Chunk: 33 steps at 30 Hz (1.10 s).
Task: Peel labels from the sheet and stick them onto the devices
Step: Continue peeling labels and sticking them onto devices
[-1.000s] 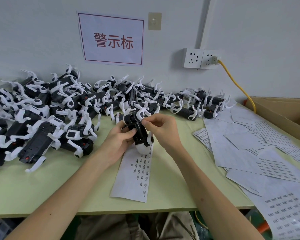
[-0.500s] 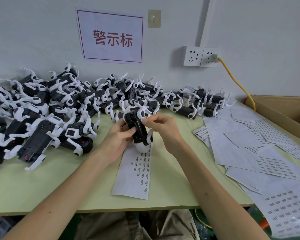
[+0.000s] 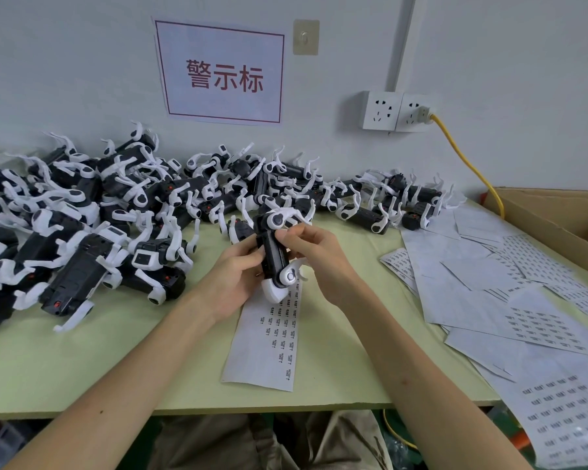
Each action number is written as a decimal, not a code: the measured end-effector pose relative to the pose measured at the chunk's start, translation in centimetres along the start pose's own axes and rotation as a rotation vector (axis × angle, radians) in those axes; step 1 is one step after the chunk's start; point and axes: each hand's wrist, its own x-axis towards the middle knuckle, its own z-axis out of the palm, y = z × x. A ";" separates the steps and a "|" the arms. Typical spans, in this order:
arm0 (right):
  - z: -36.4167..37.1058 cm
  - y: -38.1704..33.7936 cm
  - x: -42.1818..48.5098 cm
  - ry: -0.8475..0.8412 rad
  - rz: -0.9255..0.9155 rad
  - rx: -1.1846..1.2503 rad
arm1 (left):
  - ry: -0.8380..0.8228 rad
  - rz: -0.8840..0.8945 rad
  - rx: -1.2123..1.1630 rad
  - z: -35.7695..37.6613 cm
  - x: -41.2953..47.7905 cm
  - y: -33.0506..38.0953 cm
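Note:
I hold a black-and-white robot-dog device (image 3: pixel 275 257) upright above the table, its white head end pointing down. My left hand (image 3: pixel 233 278) grips its body from the left side. My right hand (image 3: pixel 314 256) has curled fingers pinching at the device's upper part near a white leg. Whether a label sits under the fingertips is hidden. A narrow label sheet (image 3: pixel 269 344) with several small printed labels lies on the green table (image 3: pixel 82 364) just below the device.
A big heap of the same devices (image 3: pixel 116 205) fills the table's left and back. Loose label sheets (image 3: pixel 510 293) cover the right side. A cardboard box (image 3: pixel 557 212) stands at the far right. A yellow cable (image 3: pixel 465 164) runs from the wall sockets (image 3: pixel 392 110).
Both hands stay on the device in nearly the same pose. The right fingers shifted slightly on its upper part.

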 end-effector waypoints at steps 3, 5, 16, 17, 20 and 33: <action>-0.1 -0.2 -0.1 -0.111 0.040 0.114 | -0.048 -0.030 -0.025 0.2 -0.3 0.1; -0.2 -0.3 -0.1 -0.153 0.069 0.185 | -0.078 -0.055 -0.043 0.2 -0.5 0.2; -0.1 -0.4 -0.1 -0.147 0.054 0.284 | -0.116 -0.076 -0.073 0.4 -0.7 0.5; -0.2 -0.2 0.0 -0.150 0.041 0.259 | -0.116 -0.071 -0.073 0.3 -0.7 0.6; -0.2 0.2 0.2 -0.130 0.006 0.151 | -0.109 -0.072 -0.056 0.2 -0.8 0.6; -0.7 0.8 0.4 -0.243 -0.016 0.172 | -0.021 -0.179 -0.138 1.0 -1.3 1.1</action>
